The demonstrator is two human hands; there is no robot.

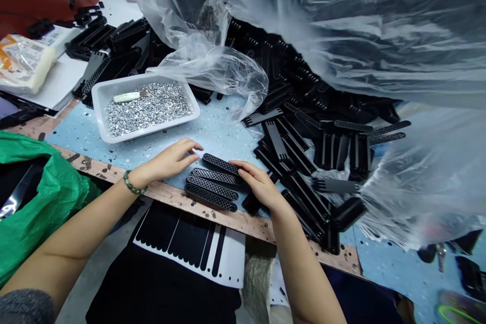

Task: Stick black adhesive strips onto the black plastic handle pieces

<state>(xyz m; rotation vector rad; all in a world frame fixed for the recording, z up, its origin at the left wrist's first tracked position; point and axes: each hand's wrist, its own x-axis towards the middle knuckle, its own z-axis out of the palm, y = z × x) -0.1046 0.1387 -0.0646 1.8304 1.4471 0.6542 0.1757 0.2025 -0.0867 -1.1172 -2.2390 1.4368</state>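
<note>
Several black perforated plastic strips (212,187) lie side by side near the table's front edge. My left hand (170,160) rests flat at their left end, fingers stretched out toward the farthest strip (220,163). At the right end of the row my right hand (258,182) lies palm down, fingers extended onto the strips. Neither hand grips anything. A beaded bracelet (132,186) circles my left wrist.
A white tray (99,96) of small silver parts, with a white-handled brush (129,96) on them, stands behind my left hand. A big heap of black plastic parts (304,136) spills from clear plastic bags (341,25) on the right. A green bag (41,197) hangs at the left.
</note>
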